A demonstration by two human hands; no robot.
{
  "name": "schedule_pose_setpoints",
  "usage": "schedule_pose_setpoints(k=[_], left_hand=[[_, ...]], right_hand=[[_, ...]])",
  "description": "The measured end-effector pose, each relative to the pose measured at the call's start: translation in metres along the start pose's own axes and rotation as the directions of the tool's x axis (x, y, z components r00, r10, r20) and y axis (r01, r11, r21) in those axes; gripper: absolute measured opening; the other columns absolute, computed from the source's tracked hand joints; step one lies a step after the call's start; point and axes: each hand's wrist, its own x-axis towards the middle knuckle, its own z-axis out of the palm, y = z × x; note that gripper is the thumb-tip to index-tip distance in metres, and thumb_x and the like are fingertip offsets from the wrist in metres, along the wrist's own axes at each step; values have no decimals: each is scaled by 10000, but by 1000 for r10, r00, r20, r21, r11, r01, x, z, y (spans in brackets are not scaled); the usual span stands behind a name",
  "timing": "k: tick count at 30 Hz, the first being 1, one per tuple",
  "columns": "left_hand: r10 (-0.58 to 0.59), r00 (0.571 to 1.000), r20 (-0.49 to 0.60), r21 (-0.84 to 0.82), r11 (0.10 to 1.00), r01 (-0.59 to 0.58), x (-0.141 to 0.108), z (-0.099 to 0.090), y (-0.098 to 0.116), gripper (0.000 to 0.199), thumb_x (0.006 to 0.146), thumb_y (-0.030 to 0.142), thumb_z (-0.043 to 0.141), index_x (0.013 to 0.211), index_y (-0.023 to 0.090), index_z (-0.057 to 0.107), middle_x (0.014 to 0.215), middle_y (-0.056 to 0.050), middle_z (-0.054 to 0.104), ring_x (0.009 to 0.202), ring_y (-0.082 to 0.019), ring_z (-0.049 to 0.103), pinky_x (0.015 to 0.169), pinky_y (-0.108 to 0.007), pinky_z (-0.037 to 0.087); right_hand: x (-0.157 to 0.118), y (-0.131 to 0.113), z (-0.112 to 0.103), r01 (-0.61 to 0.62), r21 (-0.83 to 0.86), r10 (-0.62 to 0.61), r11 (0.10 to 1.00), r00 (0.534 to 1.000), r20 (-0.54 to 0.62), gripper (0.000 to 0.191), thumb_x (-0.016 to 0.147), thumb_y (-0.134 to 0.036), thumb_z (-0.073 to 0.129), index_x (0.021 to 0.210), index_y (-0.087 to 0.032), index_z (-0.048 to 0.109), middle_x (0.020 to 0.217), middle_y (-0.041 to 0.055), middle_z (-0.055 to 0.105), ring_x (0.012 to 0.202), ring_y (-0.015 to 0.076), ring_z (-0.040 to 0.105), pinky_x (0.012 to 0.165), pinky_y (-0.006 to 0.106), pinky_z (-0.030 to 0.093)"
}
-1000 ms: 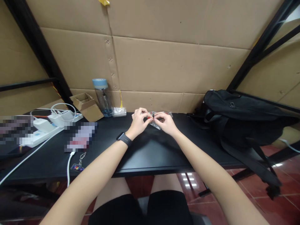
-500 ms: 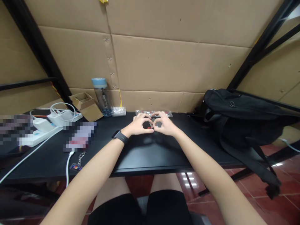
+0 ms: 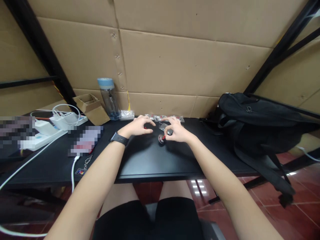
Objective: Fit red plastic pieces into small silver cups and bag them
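Observation:
My right hand [image 3: 179, 132] pinches a small round disc with a red stem [image 3: 161, 139] between thumb and forefinger, above the black table. The disc looks shiny and dark; its exact kind is unclear. To the left, my left hand [image 3: 138, 126] hovers with thumb and fingers apart, wearing a dark watch on the wrist. Behind its thumb shows a red bit [image 3: 145, 127], too small to name. Just beyond my right fingertips lies a small clear plastic bag [image 3: 163, 126]. A small dark object [image 3: 170, 132] is partly hidden by the right hand.
Clear packets [image 3: 157, 118] lie along the cardboard wall [image 3: 160, 66]. Leftward are a water bottle [image 3: 110, 100], an open cardboard box [image 3: 93, 110], a blurred phone [image 3: 86, 140] on a cable, and a power strip [image 3: 47, 138]. A black bag [image 3: 257, 123] occupies the right side.
My hands were together at the fingertips; the left has moved away to the left and opened. The disc with the red stem now shows plainly in my right hand.

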Motion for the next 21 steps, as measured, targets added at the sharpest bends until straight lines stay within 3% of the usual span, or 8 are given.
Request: schedule_pose_setpoints(k=[4,7,10,13,17,21], left_hand=[[-130,991,-33,130,982,133,-3,2,-31,233,768,392,732,962,286,808,1138,-70,669,1094,-294,568,1006,-435,411],[-164,985,-60,160,972,171,0,14,-38,244,798,411,708,993,304,807,1166,-68,675,1127,-310,553,1001,-460,396],[-176,977,-121,140,971,192,5,26,-35,229,860,396,640,979,293,807,1174,-66,688,1153,-307,545,993,-462,392],[-186,973,-135,132,970,204,8,34,-32,191,819,414,695,898,287,813,1153,-62,697,1155,-311,537,978,-457,394],[-193,973,-124,136,968,209,9,39,-34,155,769,402,734,827,282,813,1100,-64,709,1144,-324,526,978,-474,388],[-196,970,-145,116,970,213,9,43,-34,150,792,386,705,791,266,795,1093,-69,725,1125,-326,546,966,-478,389]], right_hand=[[-1,3,1,15,-1,-15,1000,995,103,66,742,-251,784,690,-226,751,1510,56,502,1419,386,352,1138,654,281],[-1,13,-4,22,33,-23,999,999,24,95,819,-333,740,807,-250,783,1469,58,537,1365,336,438,1149,585,322],[-4,31,-9,-152,-18,147,988,975,-164,128,858,-335,679,884,-255,775,1364,76,608,1266,314,523,1111,556,379],[-10,55,-11,-401,-100,369,911,897,-243,209,837,-285,664,1023,-261,755,1316,94,651,1237,349,546,1055,585,417],[-17,84,-6,-551,-191,536,812,834,-129,478,823,-329,695,1293,-247,665,1392,140,635,1279,408,549,1034,620,433],[-19,100,0,-586,-197,589,786,807,-46,512,827,-328,700,1331,-254,643,1283,134,707,1194,370,639,1006,546,483]])
